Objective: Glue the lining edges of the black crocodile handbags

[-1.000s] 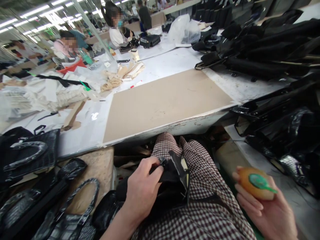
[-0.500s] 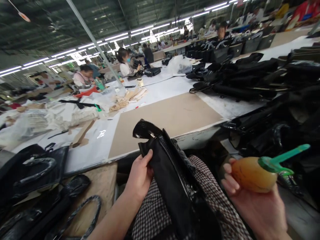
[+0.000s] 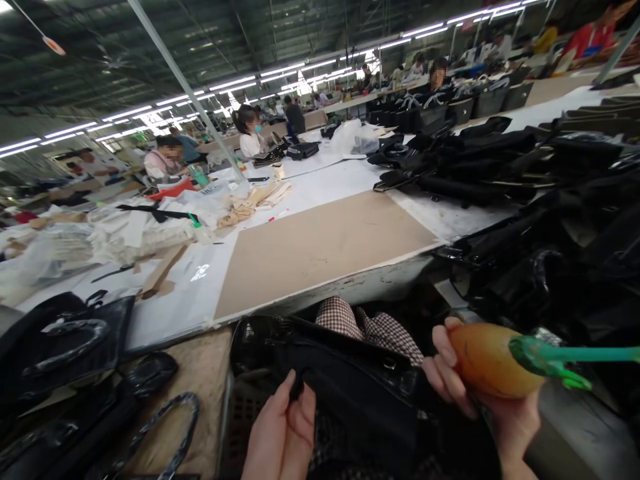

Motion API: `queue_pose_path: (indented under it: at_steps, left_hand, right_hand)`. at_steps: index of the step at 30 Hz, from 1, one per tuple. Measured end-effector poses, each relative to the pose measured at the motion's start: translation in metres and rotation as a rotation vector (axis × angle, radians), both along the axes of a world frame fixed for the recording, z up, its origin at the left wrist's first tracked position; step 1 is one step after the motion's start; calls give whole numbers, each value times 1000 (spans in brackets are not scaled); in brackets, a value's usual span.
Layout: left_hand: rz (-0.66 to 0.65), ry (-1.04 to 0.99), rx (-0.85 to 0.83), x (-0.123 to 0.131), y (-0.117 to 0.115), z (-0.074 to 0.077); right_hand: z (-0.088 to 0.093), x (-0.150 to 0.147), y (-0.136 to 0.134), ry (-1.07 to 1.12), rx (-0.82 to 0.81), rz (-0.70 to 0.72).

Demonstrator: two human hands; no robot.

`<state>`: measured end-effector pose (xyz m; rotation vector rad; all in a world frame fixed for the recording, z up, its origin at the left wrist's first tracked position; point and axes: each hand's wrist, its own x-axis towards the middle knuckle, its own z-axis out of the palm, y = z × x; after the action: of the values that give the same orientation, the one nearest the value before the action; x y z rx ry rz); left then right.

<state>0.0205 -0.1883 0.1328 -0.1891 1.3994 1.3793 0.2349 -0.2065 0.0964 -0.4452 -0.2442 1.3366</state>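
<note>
The workpiece, a black bag piece of soft matte cloth with glossy textured panels (image 3: 350, 393), lies across the person's lap, over the brown-and-white checked garment (image 3: 341, 320), just below the near edge of the white-topped bench (image 3: 325, 180). A small metal fitting (image 3: 389, 364) shows on its upper edge.

Left hand (image 3: 283, 427): thumb and fingertips pinch a small black edge of the workpiece. Right hand (image 3: 510, 417): fingers curl around the rounded, amber-coloured bottle (image 3: 485, 360), which is tilted onto its side; its long green nozzle (image 3: 590, 355) points away to the right.

Handling: the workpiece is probably light and limp along the matte cloth, stiffer and more slippery at the glossy panels. Take hold at the cloth edge, and support the body from beneath to limit sagging. The bottle appears smooth and probably yields under pressure; grip it around the widest part, clear of the nozzle. Whether it is full cannot be judged.
</note>
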Motion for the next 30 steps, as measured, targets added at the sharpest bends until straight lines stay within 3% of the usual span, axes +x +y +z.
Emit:
queue_pose_path:
  at_steps: [3, 5, 10, 12, 14, 18, 23, 25, 28, 30]
  left_hand:
    - [-93, 151, 144, -5, -9, -18]
    - [-251, 432, 382, -11, -12, -24]
    - [-924, 1632, 1053, -17, 6, -21]
    - [-1191, 1807, 1169, -12, 22, -20]
    - [-1335, 1822, 1210, -5, 40, -21]
    - [-1432, 1910, 1494, 5, 68, -19]
    - [-1146, 1734, 1765, 15, 80, -8]
    - [-1116, 1730, 1898, 21, 79, -6]
    - [-1168, 1781, 2043, 30, 76, -8]
    - [-1318, 1765, 2009, 34, 76, -9]
  right_hand:
    - [-5, -1, 7, 9, -42, 42]
    - [-8, 1, 14, 23, -67, 35]
    - [-13, 10, 34, 39, -81, 29]
    - [-14, 12, 40, 34, -79, 51]
    - [-14, 14, 43, 19, -69, 65]
    - [-12, 19, 52, 9, -97, 81]
    - [-6, 19, 70, -40, -218, 101]
    - [-3, 12, 78, -63, -248, 76]
    - [1, -5, 89, -86, -291, 26]
    - [3, -17, 95, -93, -319, 0]
